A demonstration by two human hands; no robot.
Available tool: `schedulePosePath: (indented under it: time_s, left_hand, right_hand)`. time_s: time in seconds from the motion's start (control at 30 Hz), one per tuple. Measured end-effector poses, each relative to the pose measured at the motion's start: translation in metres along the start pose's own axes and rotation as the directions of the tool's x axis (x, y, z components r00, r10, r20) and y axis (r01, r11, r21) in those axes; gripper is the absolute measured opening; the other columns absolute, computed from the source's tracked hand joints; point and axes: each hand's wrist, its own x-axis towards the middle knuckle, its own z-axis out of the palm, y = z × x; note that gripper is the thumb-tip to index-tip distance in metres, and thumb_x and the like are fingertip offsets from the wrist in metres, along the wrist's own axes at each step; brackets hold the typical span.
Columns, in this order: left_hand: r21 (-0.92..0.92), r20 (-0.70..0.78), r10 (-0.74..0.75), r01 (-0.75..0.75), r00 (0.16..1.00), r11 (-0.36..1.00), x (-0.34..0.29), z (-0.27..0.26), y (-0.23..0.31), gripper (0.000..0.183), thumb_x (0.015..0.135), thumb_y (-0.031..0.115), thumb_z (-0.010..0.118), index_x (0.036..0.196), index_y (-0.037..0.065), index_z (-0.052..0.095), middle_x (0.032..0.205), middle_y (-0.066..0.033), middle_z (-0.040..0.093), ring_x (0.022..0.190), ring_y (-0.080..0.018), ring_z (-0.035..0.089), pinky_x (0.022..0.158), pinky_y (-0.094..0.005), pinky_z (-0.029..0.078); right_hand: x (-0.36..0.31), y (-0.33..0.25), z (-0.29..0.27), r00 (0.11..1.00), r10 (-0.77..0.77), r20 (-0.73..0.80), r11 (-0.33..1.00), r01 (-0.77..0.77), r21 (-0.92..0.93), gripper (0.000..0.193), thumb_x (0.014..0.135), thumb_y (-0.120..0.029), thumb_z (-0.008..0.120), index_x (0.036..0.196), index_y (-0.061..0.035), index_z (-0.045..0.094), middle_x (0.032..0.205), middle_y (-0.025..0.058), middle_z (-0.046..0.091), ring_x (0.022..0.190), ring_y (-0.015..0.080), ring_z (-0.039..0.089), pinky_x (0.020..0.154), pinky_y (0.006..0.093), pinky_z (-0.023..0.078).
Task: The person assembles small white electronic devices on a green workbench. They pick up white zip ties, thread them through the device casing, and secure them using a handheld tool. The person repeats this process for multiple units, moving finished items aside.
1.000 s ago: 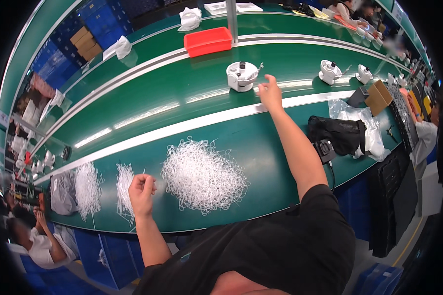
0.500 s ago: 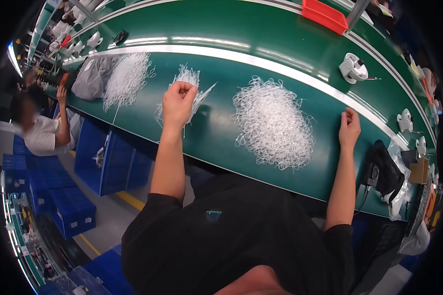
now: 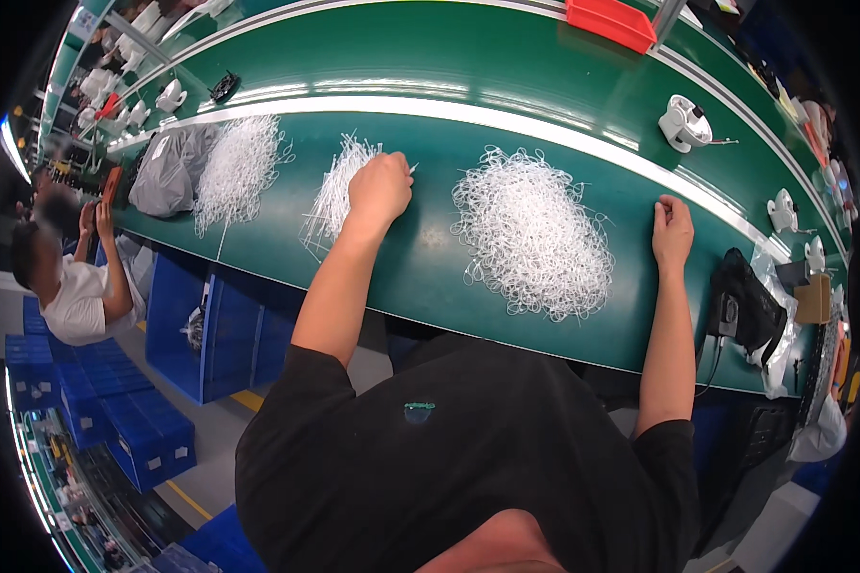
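Note:
My left hand (image 3: 380, 187) is closed around a few thin white plastic ties at the right edge of a small straightened bundle of ties (image 3: 336, 191) on the green table (image 3: 430, 258). My right hand (image 3: 672, 229) rests curled on the table with nothing in it, just right of a big tangled heap of white ties (image 3: 532, 234). A third, looser pile of white ties (image 3: 239, 167) lies further left.
A grey plastic bag (image 3: 170, 170) lies at the far left of the table. A black bag (image 3: 747, 310) and clear wrap sit at the right. White holders (image 3: 683, 124) and a red tray (image 3: 612, 21) stand beyond the white stripe. Another person (image 3: 76, 277) sits at the left; blue crates (image 3: 134, 430) below.
My right hand has come back from the white holder far across the table to rest beside the big heap. My left hand stays at the small bundle. The view has swung left.

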Motion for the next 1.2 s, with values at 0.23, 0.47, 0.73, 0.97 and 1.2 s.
schedulePosePath:
  time_s: [0.23, 0.47, 0.73, 0.97, 1.2]
  left_hand:
    - [0.042, -0.045, 0.052, -0.050, 0.998, 0.998, -0.003, 0.011, -0.004, 0.005, 0.085, 0.010, 0.066, 0.086, 0.005, 0.065, 0.093, -0.0167, 0.066, 0.087, -0.0388, 0.065, 0.076, -0.0491, 0.052]
    - [-0.421, -0.219, 0.067, -0.156, 0.973, 0.893, -0.004, -0.011, 0.018, 0.007, 0.087, 0.006, 0.060, 0.092, 0.001, 0.059, 0.098, -0.0209, 0.065, 0.086, -0.0421, 0.064, 0.074, -0.0488, 0.052]
    - [-0.983, 0.018, 0.020, 0.022, 1.000, -0.184, -0.004, -0.026, 0.028, 0.010, 0.097, 0.006, 0.061, 0.104, 0.000, 0.057, 0.096, -0.0108, 0.068, 0.073, -0.0115, 0.063, 0.063, -0.0246, 0.054]
    - [-0.869, 0.082, 0.269, 0.201, 0.960, -0.451, -0.019, -0.001, 0.072, 0.009, 0.096, 0.002, 0.061, 0.104, 0.001, 0.058, 0.102, -0.0129, 0.068, 0.081, -0.0141, 0.066, 0.070, -0.0272, 0.057]
    - [-0.980, 0.021, 0.086, 0.038, 0.996, -0.195, -0.022, 0.018, 0.083, 0.011, 0.096, 0.004, 0.062, 0.104, -0.002, 0.057, 0.095, -0.0083, 0.066, 0.075, -0.0097, 0.063, 0.064, -0.0236, 0.055]
  right_hand:
    - [0.002, 0.007, 0.004, 1.000, 0.016, 0.008, 1.000, -0.016, 0.005, 0.014, 0.092, -0.012, 0.065, 0.103, -0.0027, 0.066, 0.093, 0.0109, 0.067, 0.079, 0.0217, 0.065, 0.075, 0.0343, 0.052]
    - [0.005, 0.019, 0.007, 0.996, 0.081, 0.021, 0.993, -0.083, 0.087, 0.015, 0.093, -0.012, 0.066, 0.104, -0.0023, 0.068, 0.093, 0.0075, 0.067, 0.079, 0.0163, 0.063, 0.074, 0.0304, 0.051]
    - [0.024, -0.109, -0.010, 0.998, 0.026, 0.055, 0.728, -0.057, 0.683, 0.016, 0.096, -0.007, 0.063, 0.110, 0.0004, 0.064, 0.102, 0.0046, 0.067, 0.093, 0.0106, 0.062, 0.084, 0.0253, 0.051]
    - [-0.012, -0.260, 0.011, 0.842, -0.403, 0.358, 0.683, 0.017, 0.730, 0.031, 0.084, -0.006, 0.074, 0.112, -0.0028, 0.061, 0.101, 0.0103, 0.071, 0.094, 0.0219, 0.071, 0.084, 0.0322, 0.055]
    - [-0.024, -0.253, 0.026, 0.873, -0.318, 0.370, 0.684, -0.059, 0.727, 0.021, 0.085, -0.003, 0.072, 0.104, -0.0015, 0.062, 0.090, 0.0102, 0.071, 0.083, 0.0210, 0.073, 0.075, 0.0318, 0.058]
